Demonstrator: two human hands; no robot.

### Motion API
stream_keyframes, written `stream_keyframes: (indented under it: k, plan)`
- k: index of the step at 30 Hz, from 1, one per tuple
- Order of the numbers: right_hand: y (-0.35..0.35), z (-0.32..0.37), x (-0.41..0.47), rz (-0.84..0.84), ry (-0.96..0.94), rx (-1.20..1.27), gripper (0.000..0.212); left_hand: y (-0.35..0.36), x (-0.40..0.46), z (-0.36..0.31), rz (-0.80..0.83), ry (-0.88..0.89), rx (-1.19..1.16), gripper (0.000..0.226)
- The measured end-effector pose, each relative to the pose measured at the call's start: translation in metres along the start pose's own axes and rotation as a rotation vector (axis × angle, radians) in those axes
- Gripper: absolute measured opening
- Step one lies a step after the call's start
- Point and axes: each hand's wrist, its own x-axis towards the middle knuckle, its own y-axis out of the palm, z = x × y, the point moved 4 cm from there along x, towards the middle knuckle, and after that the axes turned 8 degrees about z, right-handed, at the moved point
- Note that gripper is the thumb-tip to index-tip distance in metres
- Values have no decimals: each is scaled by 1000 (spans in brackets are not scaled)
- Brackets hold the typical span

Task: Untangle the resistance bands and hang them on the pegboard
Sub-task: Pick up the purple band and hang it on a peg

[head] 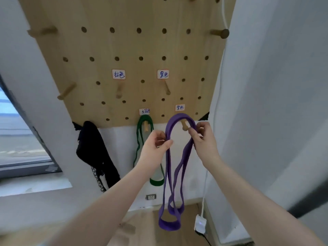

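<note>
Hands pinch purple band (171,174): left hand (156,145) on left strand, right hand (204,137) on right. Seat top loop fully behind peg (184,125) head, then release evenly.

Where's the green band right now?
In the head view, the green band hangs from a low peg on the pegboard, just left of the purple band.

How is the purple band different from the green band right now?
The purple band is pinched by both hands, left hand and right hand; the green band hangs untouched. Purple reaches lower than green. Purple looks doubled into several strands; green looks simpler. Both hang over pegs along the pegboard bottom.
</note>
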Motion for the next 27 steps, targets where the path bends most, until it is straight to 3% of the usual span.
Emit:
stream_keyframes:
  k: [8,14,19,24,27]
  plan:
    - [-17,-73,97,33,151,-21,15,32,107,39,-107,-146,-55,17]
    - [-14,-120,156,91,221,-39,14,49,169,76,-155,-214,58,17]
    - [-12,-150,171,92,246,-122,12,62,187,105,-70,-150,136,16]
    - [14,-165,176,248,257,-207,16,75,195,114,-94,-142,42,16]
    - [24,-171,177,197,273,-164,12,71,196,116,-111,-107,102,18]
